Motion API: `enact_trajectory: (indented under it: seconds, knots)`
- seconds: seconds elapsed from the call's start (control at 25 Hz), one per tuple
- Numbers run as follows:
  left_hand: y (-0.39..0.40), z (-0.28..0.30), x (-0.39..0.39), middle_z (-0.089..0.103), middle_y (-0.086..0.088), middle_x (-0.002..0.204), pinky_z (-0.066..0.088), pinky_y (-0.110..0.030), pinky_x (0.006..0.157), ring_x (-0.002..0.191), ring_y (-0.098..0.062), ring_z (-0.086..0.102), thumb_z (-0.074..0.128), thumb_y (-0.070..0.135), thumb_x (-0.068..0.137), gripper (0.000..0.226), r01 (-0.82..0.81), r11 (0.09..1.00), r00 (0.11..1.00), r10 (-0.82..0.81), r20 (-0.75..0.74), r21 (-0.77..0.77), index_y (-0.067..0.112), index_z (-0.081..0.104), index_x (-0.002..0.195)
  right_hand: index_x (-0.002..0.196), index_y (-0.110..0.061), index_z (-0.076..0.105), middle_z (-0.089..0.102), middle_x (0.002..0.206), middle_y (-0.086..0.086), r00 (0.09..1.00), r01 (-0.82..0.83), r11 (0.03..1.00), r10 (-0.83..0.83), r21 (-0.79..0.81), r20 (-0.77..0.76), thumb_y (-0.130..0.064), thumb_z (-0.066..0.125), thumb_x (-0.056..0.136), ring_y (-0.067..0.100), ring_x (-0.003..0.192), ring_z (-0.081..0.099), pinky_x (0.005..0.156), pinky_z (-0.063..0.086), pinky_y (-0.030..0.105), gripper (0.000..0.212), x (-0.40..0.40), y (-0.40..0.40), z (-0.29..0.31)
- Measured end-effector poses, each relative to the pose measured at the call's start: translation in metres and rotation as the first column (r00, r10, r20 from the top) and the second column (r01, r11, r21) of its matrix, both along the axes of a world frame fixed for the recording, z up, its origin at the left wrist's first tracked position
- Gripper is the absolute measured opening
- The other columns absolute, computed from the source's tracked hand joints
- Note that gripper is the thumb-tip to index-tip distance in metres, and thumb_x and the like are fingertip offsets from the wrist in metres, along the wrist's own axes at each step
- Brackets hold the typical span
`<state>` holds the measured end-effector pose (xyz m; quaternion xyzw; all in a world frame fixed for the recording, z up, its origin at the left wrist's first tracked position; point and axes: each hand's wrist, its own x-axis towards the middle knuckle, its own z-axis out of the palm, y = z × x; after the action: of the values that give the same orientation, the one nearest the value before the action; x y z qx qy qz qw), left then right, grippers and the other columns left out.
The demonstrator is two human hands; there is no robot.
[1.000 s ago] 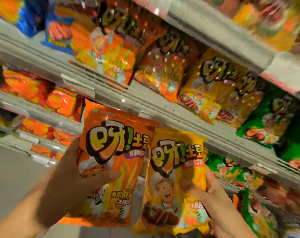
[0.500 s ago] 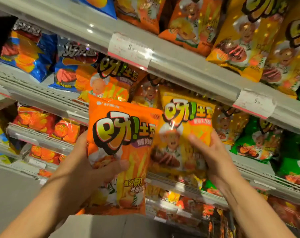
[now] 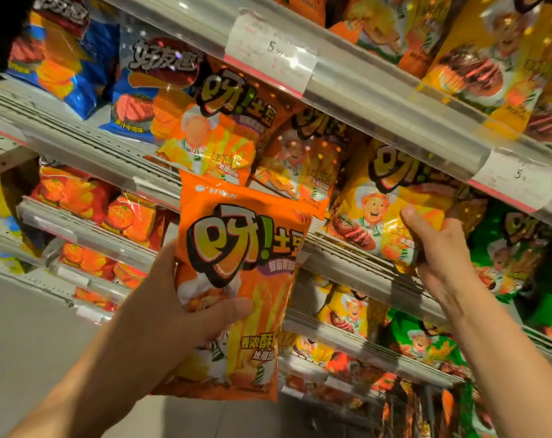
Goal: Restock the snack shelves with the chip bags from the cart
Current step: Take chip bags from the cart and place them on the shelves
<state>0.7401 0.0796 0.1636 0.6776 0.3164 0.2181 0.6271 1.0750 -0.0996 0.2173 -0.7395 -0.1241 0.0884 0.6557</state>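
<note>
My left hand (image 3: 186,308) grips an orange chip bag (image 3: 246,248) upright in front of the shelves, thumb across its front. My right hand (image 3: 432,248) holds a yellow chip bag (image 3: 372,210) by its lower right corner. That bag is tilted, its top under the rail of the upper shelf (image 3: 379,86), among matching bags. Two orange bags (image 3: 217,131) of the same brand stand on that shelf just left of it, behind the bag in my left hand.
Price tags (image 3: 271,49) hang on the upper rail. Blue bags (image 3: 135,86) fill the shelf's left end, green bags (image 3: 514,248) its right. Lower shelves (image 3: 88,235) hold orange, yellow and green bags. Grey floor (image 3: 31,343) lies at lower left.
My right hand has carried the yellow bag up and to the right, from beside the orange bag onto the shelf under the upper rail. My left hand has lifted the orange bag slightly.
</note>
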Motion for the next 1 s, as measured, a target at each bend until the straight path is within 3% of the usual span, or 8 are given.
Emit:
enact_trajectory:
  seconds: [0.24,0.32,0.48,0.68,0.8,0.88,0.96,1.0]
  knots:
    - [-0.010,-0.005,0.010,0.064,0.037,0.104,0.041,-0.016,0.068,0.088,0.015,0.061,0.081,0.070,0.045,0.087,0.007,0.999,1.000,-0.007,0.002,-0.046,0.051,0.050,0.125,0.108,-0.020,0.055,0.075,0.104,0.003,0.998,-0.016,0.997,0.020,-0.079,0.054,-0.022,0.078,0.084,0.015,0.094,0.076,0.076,0.063,0.038,0.033,0.009,-0.006,-0.012]
    - [-0.014,-0.006,0.013,0.066,0.033,0.105,0.040,-0.015,0.069,0.091,0.012,0.058,0.080,0.066,0.043,0.090,0.017,0.999,1.000,-0.018,-0.007,-0.051,0.054,0.048,0.127,0.102,-0.023,0.052,0.071,0.103,0.002,0.993,0.004,0.988,0.013,-0.152,0.116,-0.029,0.081,0.080,0.009,0.088,0.075,0.072,0.064,0.030,0.037,0.008,-0.010,-0.014]
    - [-0.022,-0.005,0.015,0.067,0.032,0.107,0.043,-0.019,0.072,0.096,0.007,0.062,0.082,0.075,0.046,0.088,0.066,0.995,0.998,-0.065,0.009,-0.077,0.050,0.050,0.124,0.115,-0.026,0.049,0.068,0.116,0.000,0.977,0.021,0.958,0.040,-0.285,0.208,-0.032,0.080,0.084,0.017,0.105,0.068,0.090,0.055,0.038,0.044,0.006,-0.028,-0.021]
    - [-0.031,-0.019,0.023,0.064,0.039,0.103,0.046,-0.022,0.073,0.098,0.002,0.065,0.084,0.069,0.047,0.081,0.110,0.992,0.993,-0.108,0.036,-0.059,0.056,0.049,0.119,0.122,-0.021,0.046,0.064,0.117,-0.002,0.979,0.043,0.917,0.041,-0.397,0.200,-0.040,0.080,0.082,0.019,0.111,0.063,0.092,0.053,0.037,0.055,-0.001,-0.025,-0.007]
    - [-0.041,-0.034,0.020,0.066,0.039,0.099,0.049,-0.009,0.058,0.087,0.017,0.065,0.085,0.076,0.043,0.077,0.132,0.991,0.990,-0.131,0.060,-0.026,0.062,0.052,0.111,0.138,-0.017,0.044,0.057,0.129,0.008,0.874,0.276,0.908,-0.100,-0.316,0.476,-0.047,0.076,0.084,0.021,0.115,0.058,0.100,0.049,0.037,0.070,-0.025,-0.041,-0.017]
    - [-0.045,-0.057,0.014,0.074,0.024,0.092,0.049,-0.004,0.049,0.078,0.011,0.069,0.086,0.072,0.045,0.066,0.132,0.991,0.984,-0.133,0.119,0.011,0.053,0.060,0.103,0.131,-0.021,0.051,0.059,0.113,-0.003,0.761,0.274,0.946,-0.103,-0.174,0.641,-0.039,0.068,0.093,0.012,0.100,0.058,0.087,0.048,0.023,0.046,-0.058,-0.058,-0.049]
    - [-0.047,-0.092,0.006,0.076,0.012,0.085,0.053,-0.009,0.056,0.074,0.000,0.072,0.087,0.074,0.040,0.070,0.108,0.994,0.986,-0.103,0.131,-0.031,0.049,0.062,0.100,0.113,-0.027,0.060,0.060,0.095,-0.019,0.763,0.134,0.953,0.075,-0.270,0.642,-0.024,0.063,0.099,0.000,0.087,0.057,0.076,0.044,0.014,0.015,-0.085,-0.071,-0.100]
    - [-0.048,-0.109,0.002,0.076,0.010,0.084,0.054,-0.010,0.056,0.074,-0.003,0.073,0.088,0.075,0.038,0.074,0.094,0.993,0.990,-0.086,0.113,-0.066,0.049,0.061,0.102,0.106,-0.030,0.061,0.062,0.091,-0.018,0.794,0.052,0.929,0.184,-0.366,0.580,-0.017,0.062,0.099,-0.003,0.083,0.057,0.073,0.043,0.012,0.015,-0.093,-0.070,-0.128]
